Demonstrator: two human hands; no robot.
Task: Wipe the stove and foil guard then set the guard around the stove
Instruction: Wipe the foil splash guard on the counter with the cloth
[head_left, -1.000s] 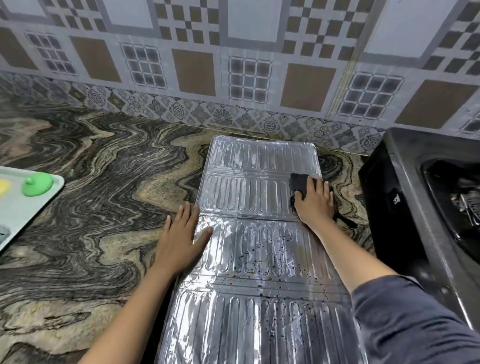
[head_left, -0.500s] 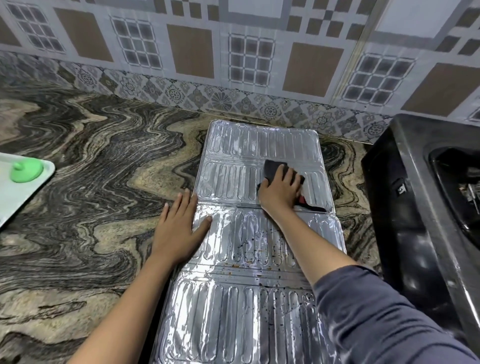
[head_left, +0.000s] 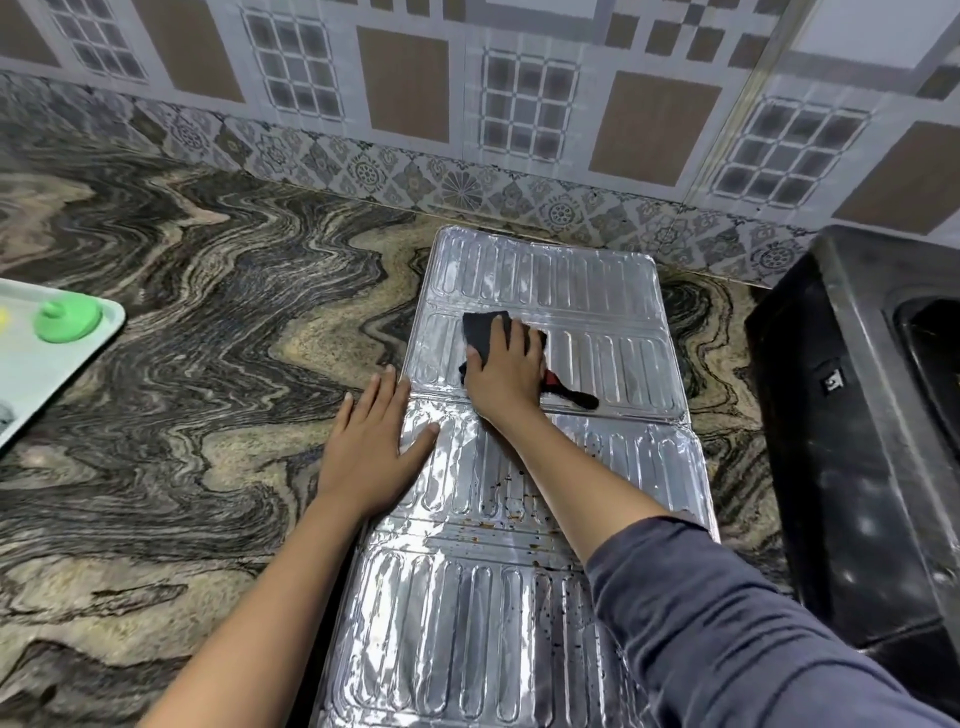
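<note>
The silver foil guard (head_left: 571, 291) lies unfolded flat on the marble counter, running from near the wall toward me. Brown grease specks dot its nearer panels. My right hand (head_left: 506, 371) presses a dark cloth (head_left: 480, 330) flat onto the left part of the second panel from the wall; a tail of the cloth trails out to the right. My left hand (head_left: 376, 444) lies flat with spread fingers on the guard's left edge, half on the counter. The black stove (head_left: 852, 441) stands at the right, beside the guard.
A pale tray (head_left: 47, 374) with a green lid (head_left: 67, 322) on it sits at the left edge of the counter. The patterned tile wall (head_left: 467, 104) runs along the back. Swirled marble counter (head_left: 208, 364) stretches between tray and guard.
My right hand has slid the cloth leftward across the second panel, from its right edge to its left part. My left hand has stayed on the guard's left edge.
</note>
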